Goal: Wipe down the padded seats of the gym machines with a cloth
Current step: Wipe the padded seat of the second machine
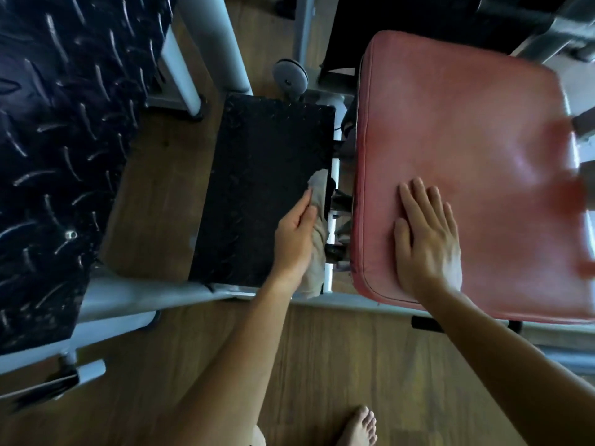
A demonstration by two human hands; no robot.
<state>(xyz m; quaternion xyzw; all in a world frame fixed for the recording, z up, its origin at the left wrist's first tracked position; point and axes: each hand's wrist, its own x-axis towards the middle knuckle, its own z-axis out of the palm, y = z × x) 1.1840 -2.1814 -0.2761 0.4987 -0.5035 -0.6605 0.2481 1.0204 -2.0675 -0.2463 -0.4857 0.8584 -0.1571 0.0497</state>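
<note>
Head view: the red padded seat [467, 149] fills the frame from 1 to 4 o'clock. The right hand [426, 243] lies flat on its near left part, fingers straight and close together, pointing toward 12 o'clock and holding nothing. At 9 o'clock of it, just beside the seat's left edge, the left hand [294, 239] grips a grey cloth [314, 278], fingers and thumb curled round it. The bunched cloth is clear of the seat, over the right edge of a black footplate [257, 175]. A larger black tread plate [64, 156] covers 9 to 11 o'clock. A grey frame tube [128, 299] runs below both plates. At 6 o'clock a bare foot [359, 426] stands on the wooden floor [322, 355].
</note>
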